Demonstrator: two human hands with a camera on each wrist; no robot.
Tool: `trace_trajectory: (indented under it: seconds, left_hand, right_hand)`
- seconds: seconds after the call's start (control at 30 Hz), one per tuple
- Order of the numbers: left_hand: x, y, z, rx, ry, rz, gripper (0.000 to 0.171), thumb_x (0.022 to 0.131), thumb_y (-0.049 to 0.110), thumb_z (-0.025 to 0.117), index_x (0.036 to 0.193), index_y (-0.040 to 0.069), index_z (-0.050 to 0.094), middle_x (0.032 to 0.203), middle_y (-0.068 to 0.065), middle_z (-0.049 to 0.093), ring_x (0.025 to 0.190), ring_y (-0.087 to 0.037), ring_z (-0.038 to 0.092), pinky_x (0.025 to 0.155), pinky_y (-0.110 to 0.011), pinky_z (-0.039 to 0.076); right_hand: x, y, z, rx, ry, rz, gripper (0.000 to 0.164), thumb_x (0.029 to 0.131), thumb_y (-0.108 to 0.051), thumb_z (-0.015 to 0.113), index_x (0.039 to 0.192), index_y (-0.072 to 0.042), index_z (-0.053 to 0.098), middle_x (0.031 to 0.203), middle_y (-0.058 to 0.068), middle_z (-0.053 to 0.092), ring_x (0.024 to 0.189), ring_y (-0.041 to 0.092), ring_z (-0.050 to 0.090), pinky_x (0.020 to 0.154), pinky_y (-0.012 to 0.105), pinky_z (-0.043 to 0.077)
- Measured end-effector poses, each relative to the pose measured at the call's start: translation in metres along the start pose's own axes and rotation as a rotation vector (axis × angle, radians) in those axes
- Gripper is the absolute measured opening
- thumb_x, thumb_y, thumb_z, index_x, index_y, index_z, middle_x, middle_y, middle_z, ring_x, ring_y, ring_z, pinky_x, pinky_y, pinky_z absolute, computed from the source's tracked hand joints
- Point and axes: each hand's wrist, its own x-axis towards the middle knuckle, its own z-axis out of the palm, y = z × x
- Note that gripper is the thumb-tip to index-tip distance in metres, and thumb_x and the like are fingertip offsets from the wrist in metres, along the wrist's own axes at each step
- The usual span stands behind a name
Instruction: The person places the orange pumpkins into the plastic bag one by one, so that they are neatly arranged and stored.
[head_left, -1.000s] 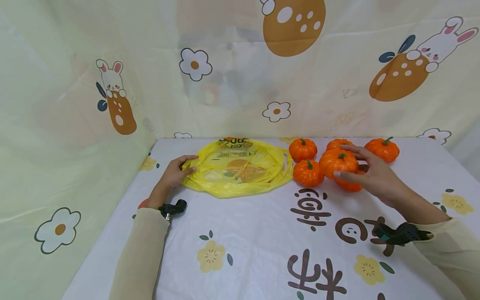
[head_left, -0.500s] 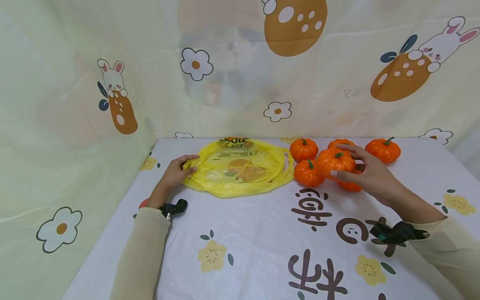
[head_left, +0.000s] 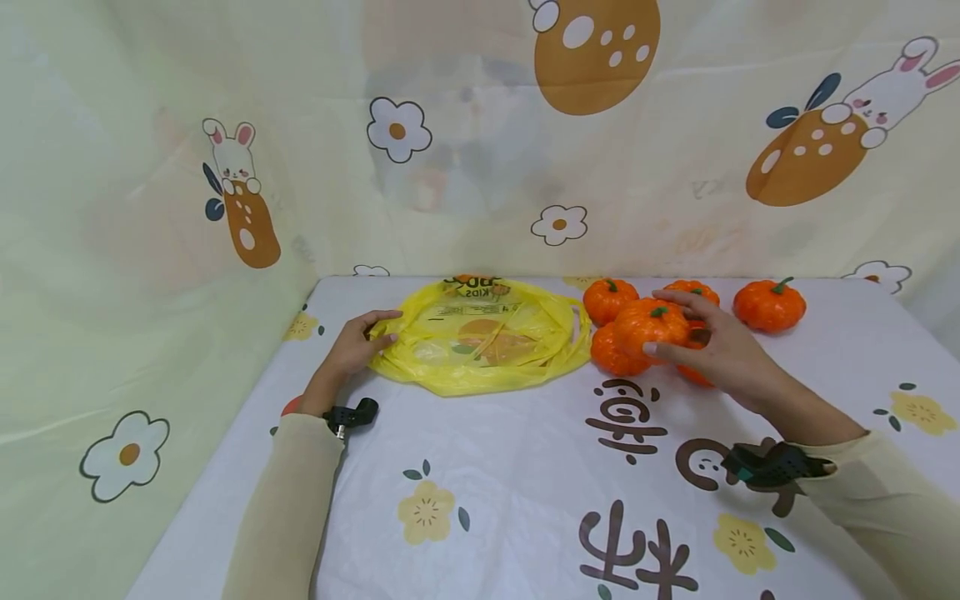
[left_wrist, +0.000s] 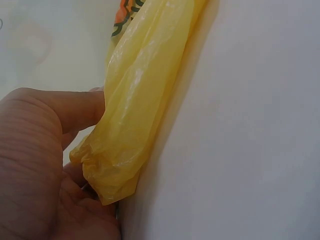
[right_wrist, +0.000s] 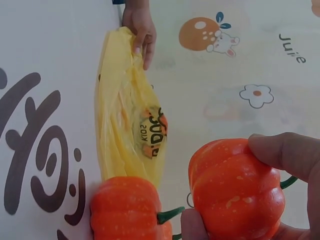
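Note:
A yellow plastic bag [head_left: 472,367] with printed lettering lies on the table, its handle toward the right. My left hand [head_left: 352,348] pinches the bag's left edge between thumb and fingers; the left wrist view shows the gathered yellow film [left_wrist: 135,115] there. In my right hand [head_left: 731,354] is a small orange pumpkin [head_left: 651,329] with a green stem, gripped from the right with the thumb in front. It is raised above the other pumpkins and partly covers a pumpkin [head_left: 613,354] beside the bag's handle.
More orange pumpkins stand around the right hand: one behind at left [head_left: 610,300], one at the back [head_left: 695,290], one at far right [head_left: 770,307], and another partly hidden under the hand. A printed white cloth [head_left: 510,467] covers the table; a patterned curtain hangs behind.
My right hand has moved a little to the left with the pumpkin, which now overlaps the pumpkin nearest the bag. The left hand and the bag stay in place.

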Motion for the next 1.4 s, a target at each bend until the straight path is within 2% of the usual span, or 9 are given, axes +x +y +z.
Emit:
trace_trajectory:
  seconds: [0.33,0.7,0.93,1.2,1.3,1.4]
  left_hand:
    - [0.001,-0.001,0.0,0.002,0.003,0.031,0.041,0.096,0.017,0.063,0.136,0.021,0.059,0.154,-0.007,0.044,0.145,-0.027,0.036,0.12,-0.047,0.03]
    - [0.002,0.0,0.001,-0.001,-0.002,0.032,0.04,0.096,0.018,0.063,0.136,0.021,0.059,0.154,-0.007,0.044,0.146,-0.027,0.034,0.121,-0.046,0.029]
    - [0.001,0.001,0.0,0.007,0.004,0.028,0.04,0.096,0.016,0.063,0.136,0.02,0.059,0.154,-0.007,0.044,0.147,-0.027,0.034,0.121,-0.047,0.028]
    - [0.0,0.002,0.0,-0.007,-0.001,0.03,0.04,0.096,0.017,0.063,0.135,0.02,0.06,0.153,-0.008,0.045,0.146,-0.027,0.035,0.121,-0.046,0.028]
    - [0.0,0.001,0.0,-0.008,-0.003,0.034,0.04,0.096,0.016,0.063,0.136,0.019,0.059,0.153,-0.008,0.045,0.146,-0.027,0.034,0.121,-0.047,0.028]
    - [-0.001,0.001,-0.001,-0.009,-0.003,0.03,0.04,0.096,0.016,0.063,0.136,0.019,0.059,0.153,-0.008,0.045,0.147,-0.027,0.033,0.121,-0.047,0.027]
  right_hand:
    - [0.004,-0.008,0.007,-0.005,-0.024,-0.01,0.086,0.088,-0.043,0.071,0.157,-0.022,0.023,0.156,0.024,0.025,0.134,0.048,0.033,0.108,0.065,0.036]
    - [0.014,-0.017,0.017,0.017,-0.05,0.009,0.089,0.087,-0.043,0.072,0.157,-0.022,0.022,0.157,0.02,0.027,0.134,0.045,0.035,0.105,0.059,0.043]
    - [0.019,-0.025,0.026,0.039,-0.054,-0.032,0.084,0.088,-0.039,0.072,0.156,-0.026,0.025,0.157,0.017,0.028,0.128,0.042,0.042,0.094,0.043,0.053]
    - [0.025,-0.032,0.035,0.083,-0.065,-0.056,0.081,0.088,-0.036,0.073,0.155,-0.028,0.028,0.154,0.017,0.031,0.123,0.039,0.045,0.088,0.036,0.053]
    - [0.028,-0.035,0.038,0.086,-0.059,-0.058,0.08,0.088,-0.034,0.073,0.154,-0.027,0.03,0.153,0.017,0.032,0.125,0.039,0.041,0.092,0.04,0.051]
    - [0.031,-0.039,0.043,0.097,-0.06,-0.048,0.081,0.087,-0.034,0.074,0.155,-0.026,0.029,0.154,0.016,0.032,0.13,0.04,0.036,0.099,0.05,0.048]
